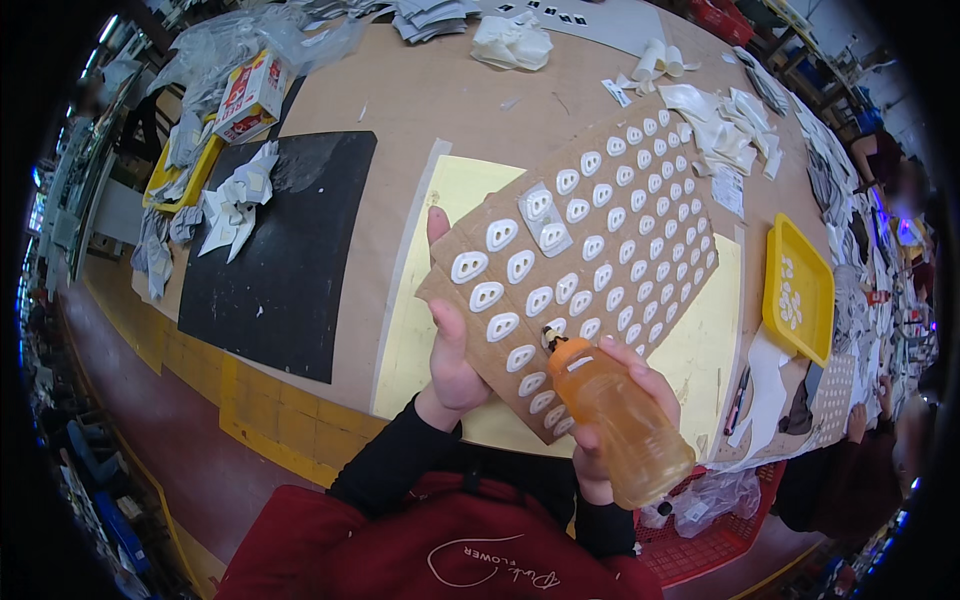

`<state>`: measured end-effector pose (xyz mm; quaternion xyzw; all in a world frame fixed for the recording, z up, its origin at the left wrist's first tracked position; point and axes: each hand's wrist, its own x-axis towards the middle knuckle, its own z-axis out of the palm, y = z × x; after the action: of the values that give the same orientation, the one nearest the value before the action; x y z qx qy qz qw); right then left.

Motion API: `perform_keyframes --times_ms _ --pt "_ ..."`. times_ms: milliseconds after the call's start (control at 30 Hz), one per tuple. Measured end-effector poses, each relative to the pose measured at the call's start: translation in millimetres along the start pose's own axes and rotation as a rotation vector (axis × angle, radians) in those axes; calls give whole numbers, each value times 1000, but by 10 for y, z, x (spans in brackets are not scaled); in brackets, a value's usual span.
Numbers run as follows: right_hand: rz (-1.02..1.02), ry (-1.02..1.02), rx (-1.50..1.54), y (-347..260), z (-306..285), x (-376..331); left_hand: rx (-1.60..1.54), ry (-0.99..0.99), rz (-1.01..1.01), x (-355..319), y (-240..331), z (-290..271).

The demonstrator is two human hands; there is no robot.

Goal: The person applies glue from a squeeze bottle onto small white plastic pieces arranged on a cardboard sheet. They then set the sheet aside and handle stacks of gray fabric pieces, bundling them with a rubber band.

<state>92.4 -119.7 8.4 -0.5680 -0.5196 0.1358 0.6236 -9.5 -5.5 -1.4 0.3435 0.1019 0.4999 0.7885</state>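
My left hand grips the left edge of a tilted brown cardboard sheet, thumb at its near side and fingers partly hidden behind. Rows of small white rounded pieces with two holes cover the sheet. A clear patch lies over two of them. My right hand is closed round a squeeze bottle of amber liquid with an orange cap. The bottle leans toward the sheet, its dark-tipped nozzle at a white piece near the lower middle; whether they touch, I cannot tell.
Under the sheet lies a pale yellow board. A black mat is at left, near a yellow tray and a box. On the right are a yellow tray, a pen and cloth scraps. A red basket stands below.
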Motion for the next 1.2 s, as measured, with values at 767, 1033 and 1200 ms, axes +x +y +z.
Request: perform_keyframes --times_ms 767,1033,1200 --pt "141 279 227 38 103 162 26 14 -30 5 36 37" --pt "173 301 162 26 76 111 7 -42 8 25 1 4" --pt "174 149 335 14 -23 -25 3 -1 23 8 -4 12"
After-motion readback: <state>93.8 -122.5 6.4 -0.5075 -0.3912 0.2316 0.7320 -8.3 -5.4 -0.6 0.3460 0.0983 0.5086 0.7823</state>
